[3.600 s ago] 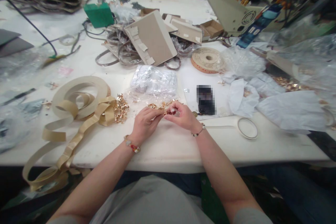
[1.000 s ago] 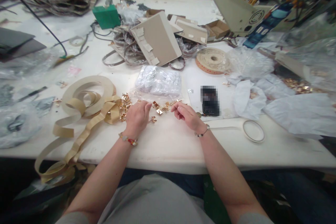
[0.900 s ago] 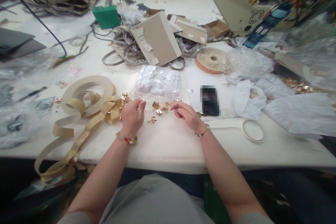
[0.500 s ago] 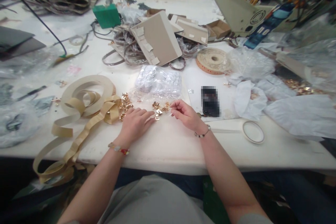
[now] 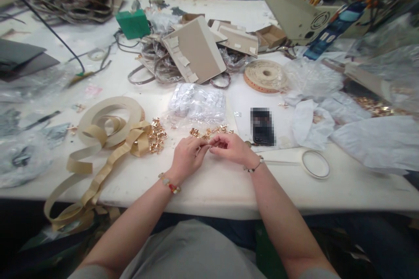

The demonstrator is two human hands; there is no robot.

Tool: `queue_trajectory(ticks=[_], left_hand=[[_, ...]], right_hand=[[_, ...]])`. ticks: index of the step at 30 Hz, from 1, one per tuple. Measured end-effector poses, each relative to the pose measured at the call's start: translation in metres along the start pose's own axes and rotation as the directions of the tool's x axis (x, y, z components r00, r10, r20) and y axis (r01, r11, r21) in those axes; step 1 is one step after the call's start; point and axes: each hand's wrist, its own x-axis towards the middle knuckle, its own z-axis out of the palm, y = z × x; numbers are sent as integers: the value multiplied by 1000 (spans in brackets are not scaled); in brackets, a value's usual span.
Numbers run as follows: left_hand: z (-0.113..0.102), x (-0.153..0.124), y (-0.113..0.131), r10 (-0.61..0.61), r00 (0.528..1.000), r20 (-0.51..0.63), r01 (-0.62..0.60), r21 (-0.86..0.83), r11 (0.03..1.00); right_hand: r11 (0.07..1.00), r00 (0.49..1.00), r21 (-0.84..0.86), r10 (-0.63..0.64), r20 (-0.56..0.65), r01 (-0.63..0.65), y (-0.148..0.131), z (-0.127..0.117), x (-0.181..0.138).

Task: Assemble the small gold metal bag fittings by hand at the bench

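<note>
As the bare left hand (image 5: pixel 189 157) meets the bare right hand (image 5: pixel 232 148), their grip too hidden to judge, small shiny gold metal fittings (image 5: pixel 195 132) lie just beyond on the white tabletop (image 5: pixel 209 189)

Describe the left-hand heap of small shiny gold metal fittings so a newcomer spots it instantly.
On the white table, find the large flat ring-shaped roll of beige tape, left of the wearer's left hand. The heap of small shiny gold metal fittings lies between that roll and that hand. Unlike the gold row just beyond the fingers, it forms a compact clump beside folded tan ribbon.
</note>
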Motion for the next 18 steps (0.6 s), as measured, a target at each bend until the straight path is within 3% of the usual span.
queue_trajectory(ticks=[4, 8, 12, 18], left_hand=[[-1, -1, -2, 20, 999, -40, -19, 14, 1000], [2, -1, -1, 105, 994, -37, -103, 61, 993], [5, -2, 0, 100, 995, -1, -99, 130, 987], [-2, -2, 9, 231, 972, 37, -234, 178, 956]], right_hand=[[982, 1000, -186, -29, 11, 31, -4, -2, 0], [967, 996, -238, -79, 50, 89, -7, -4, 1], [957, 993, -269, -97, 69, 112, -9, -2, 1], [995, 996, -78, -48, 76, 54, -8, -1, 2]])
